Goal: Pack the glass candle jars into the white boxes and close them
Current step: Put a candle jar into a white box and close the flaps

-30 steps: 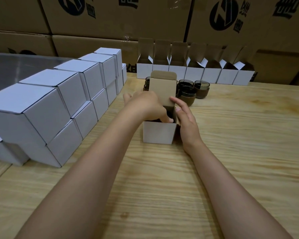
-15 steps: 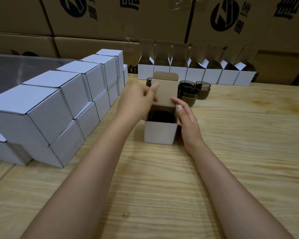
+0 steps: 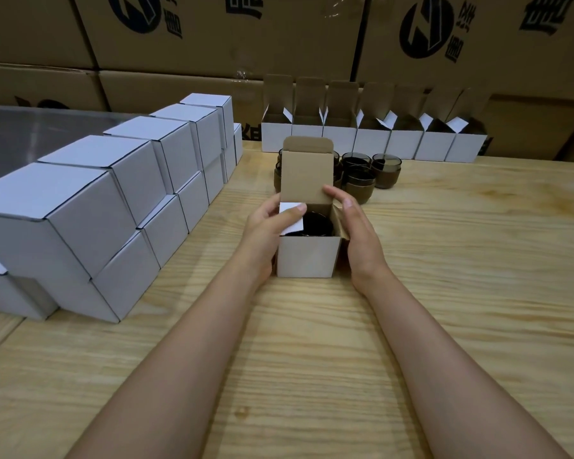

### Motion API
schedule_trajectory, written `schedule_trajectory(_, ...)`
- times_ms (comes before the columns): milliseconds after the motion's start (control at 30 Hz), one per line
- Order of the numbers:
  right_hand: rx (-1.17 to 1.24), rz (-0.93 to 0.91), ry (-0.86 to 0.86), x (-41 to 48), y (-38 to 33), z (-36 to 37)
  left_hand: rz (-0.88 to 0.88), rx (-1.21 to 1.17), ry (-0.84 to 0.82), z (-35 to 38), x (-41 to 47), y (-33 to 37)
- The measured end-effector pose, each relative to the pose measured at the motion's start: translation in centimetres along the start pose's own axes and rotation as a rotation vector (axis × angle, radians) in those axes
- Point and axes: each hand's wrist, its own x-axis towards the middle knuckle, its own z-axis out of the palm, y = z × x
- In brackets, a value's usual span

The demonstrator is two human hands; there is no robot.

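A small white box point(image 3: 307, 260) stands on the wooden table in front of me, its brown-lined lid upright. Inside it sits a dark glass candle jar point(image 3: 317, 225). My left hand point(image 3: 267, 233) is against the box's left side and its thumb folds the white left side flap over the opening. My right hand point(image 3: 358, 233) lies along the box's right side with straight fingers, fingertips touching the base of the lid. Several more dark jars point(image 3: 362, 175) stand just behind the box.
A row of open white boxes point(image 3: 371, 140) lines the back of the table. Stacked closed white boxes point(image 3: 120, 200) fill the left side. Large brown cartons point(image 3: 279, 38) form a wall behind. Bare wooden table point(image 3: 478, 276) lies to the right and near me.
My left hand came out of the box, leaving the jar inside, moved to the box's left side and now folds the left flap inward. My right hand stayed by the right side.
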Motion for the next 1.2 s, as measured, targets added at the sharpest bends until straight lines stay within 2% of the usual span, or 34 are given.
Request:
schedule_trajectory(67, 0.094, 0.022, 0.003, 0.2, -0.2, 0.0, 0.001, -0.019, 0.017, -0.1, 0.0, 0.0)
schedule_trajectory(200, 0.749, 0.181, 0.012, 0.7, -0.6, -0.3, 0.0, -0.049, 0.031, 0.2, -0.1, 0.0)
schedule_trajectory(267, 0.851, 0.203, 0.021, 0.6, -0.6, -0.6, 0.001, -0.064, 0.033, 0.4, -0.1, 0.0)
schedule_trajectory(367, 0.754, 0.198, -0.015, 0.7, -0.5, -0.3, 0.021, -0.058, 0.045, 0.6, -0.1, -0.1)
schedule_trajectory(533, 0.36, 0.117, -0.09, 0.4, -0.4, 0.4, 0.042, -0.075, 0.072, 0.9, -0.4, -0.2)
schedule_trajectory(767, 0.379, 0.055, -0.094, -0.1, -0.8, 0.5, 0.092, -0.083, 0.155, 1.0, -0.3, -0.6)
schedule_trajectory(933, 0.376, 0.113, -0.12, -0.4, -1.5, 0.9, 0.156, -0.054, 0.262, 0.8, -0.5, -1.2)
schedule_trajectory(1100, 0.347, 0.121, -0.072, -0.5, -1.2, 1.0, 0.165, -0.051, 0.279, 0.9, -0.7, -1.3)
schedule_trajectory(1200, 0.285, 0.06, -0.082, -0.5, -0.8, 0.6, 0.155, -0.109, 0.262, 1.0, -0.8, -1.2)
